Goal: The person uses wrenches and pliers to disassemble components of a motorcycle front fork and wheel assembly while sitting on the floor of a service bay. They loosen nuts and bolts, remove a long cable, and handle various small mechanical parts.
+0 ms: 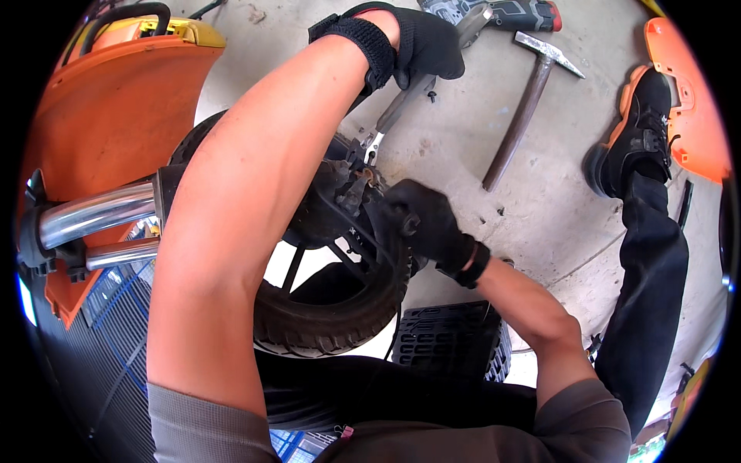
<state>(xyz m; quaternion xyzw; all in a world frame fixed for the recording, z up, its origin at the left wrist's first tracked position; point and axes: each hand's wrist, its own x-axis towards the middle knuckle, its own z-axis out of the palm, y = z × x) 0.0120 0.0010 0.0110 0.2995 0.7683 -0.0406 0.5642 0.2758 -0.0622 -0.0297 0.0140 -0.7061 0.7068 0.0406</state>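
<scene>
Two bare forearms [239,170] crossed the foreground, the left one nearest, each ending in a black-gloved hand. The left hand [432,46] had its fingers wrapped around one long metal wrench [395,114], whose silver end met the fittings at the hub of one wheel [332,324]. The right hand [424,220] lay against the tyre with its fingers curled; whether they gripped anything, I could not tell.

One hammer [518,123] and one dark power tool [521,15] with a red end lay toward the far edge of the visible floor [559,162], which was grey, cracked concrete. Two orange panels [698,131] flanked its far corners, one black shoe [651,108] beside the right panel. Two chrome tubes [100,212] ran out leftward; blue mesh [120,293] stood beyond, by a dark ribbed surface [93,370].
</scene>
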